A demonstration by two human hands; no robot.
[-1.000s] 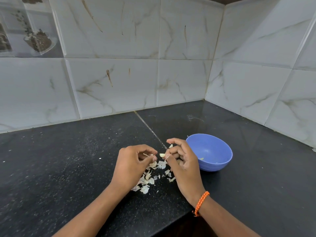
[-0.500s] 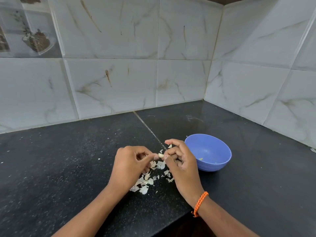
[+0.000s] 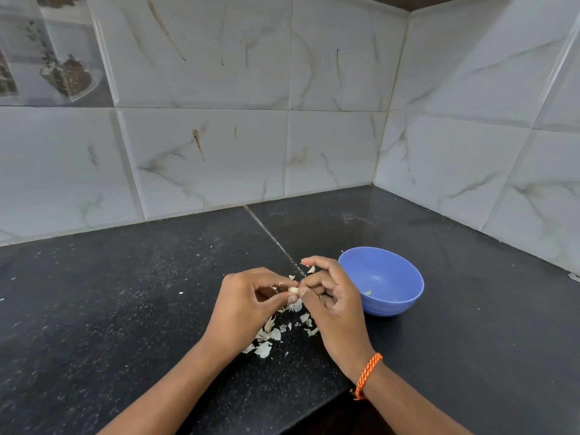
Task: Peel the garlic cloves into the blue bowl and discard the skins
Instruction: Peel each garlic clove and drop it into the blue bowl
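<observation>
Just left of the blue bowl point(image 3: 381, 281), the garlic clove point(image 3: 293, 290) is still pinched by left hand point(image 3: 243, 304) and right hand point(image 3: 332, 304) grips, little changed.

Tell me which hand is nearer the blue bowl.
Right. The right hand sits right beside the bowl, overlapping its near-left rim in view. The left hand is farther left, beyond the clove both pinch.

Garlic clove point(image 3: 293, 290) between both hands' fingertips point(image 3: 292, 298)
</observation>
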